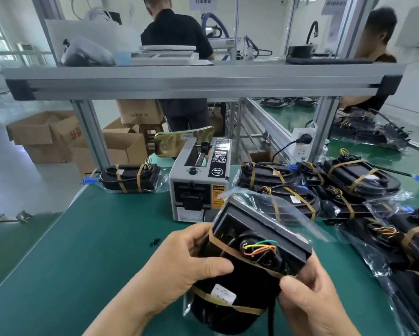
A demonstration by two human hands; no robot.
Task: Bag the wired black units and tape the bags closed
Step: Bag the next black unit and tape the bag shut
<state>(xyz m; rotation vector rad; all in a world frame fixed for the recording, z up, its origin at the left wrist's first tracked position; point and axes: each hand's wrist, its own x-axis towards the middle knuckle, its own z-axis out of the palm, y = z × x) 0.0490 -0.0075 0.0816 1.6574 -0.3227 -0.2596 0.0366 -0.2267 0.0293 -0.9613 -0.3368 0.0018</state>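
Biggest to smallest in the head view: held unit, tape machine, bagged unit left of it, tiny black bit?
1. Held unit (nearest, so inflated).
2. Tape machine.
3. Left bagged unit.
4. Black bit.

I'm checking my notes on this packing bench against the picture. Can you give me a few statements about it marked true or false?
1. The left hand and the right hand both grip one black unit inside a clear bag. True.
2. Every other bagged unit lies to the right of the tape dispenser. False: a single bagged unit lies on its left, and a pile of bagged units on its right.
3. Coloured wires show on the held unit. True.
4. The bench mat is red. False: it is green.
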